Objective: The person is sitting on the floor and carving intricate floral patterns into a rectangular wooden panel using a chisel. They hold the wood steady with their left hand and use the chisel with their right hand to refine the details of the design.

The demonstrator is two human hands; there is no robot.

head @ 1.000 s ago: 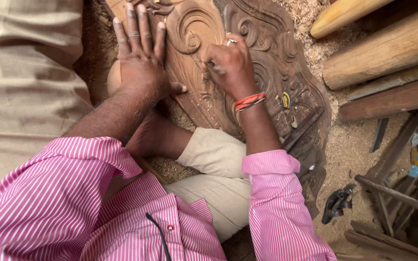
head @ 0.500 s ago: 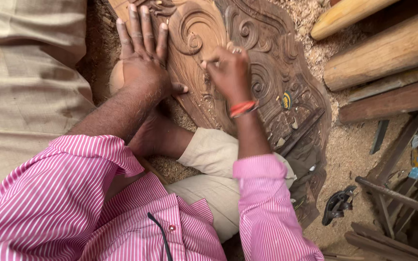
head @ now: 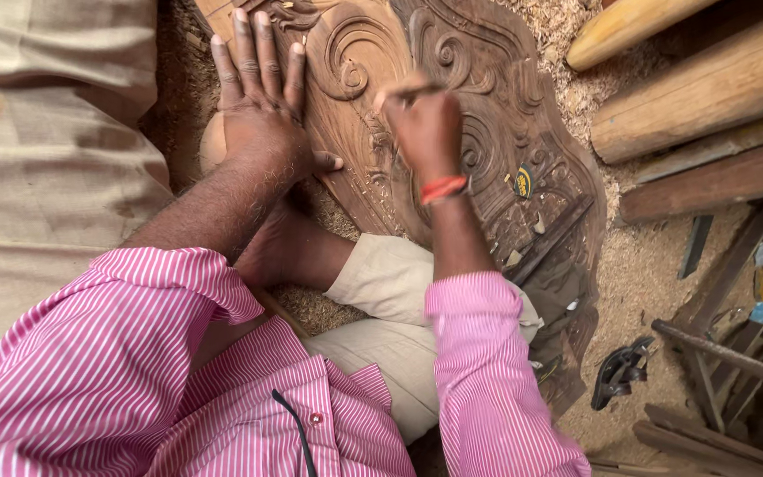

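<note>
Head view | left hand (head: 262, 115) flat on carved panel (head: 487, 132) | right hand (head: 426, 124) fisted above it

Left hand (head: 262, 119) flat, fingers (head: 249, 53) spread; right hand (head: 426, 124) fisted, wrist bent.

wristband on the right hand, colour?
Orange-red band on the right hand; head view.

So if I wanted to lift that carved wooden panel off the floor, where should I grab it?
Probably the carved panel by its scalloped right edge, coming in from the sawdust side: that edge lies exposed, while the left hand presses flat on the near-left part and the right hand works mid-panel.
</note>
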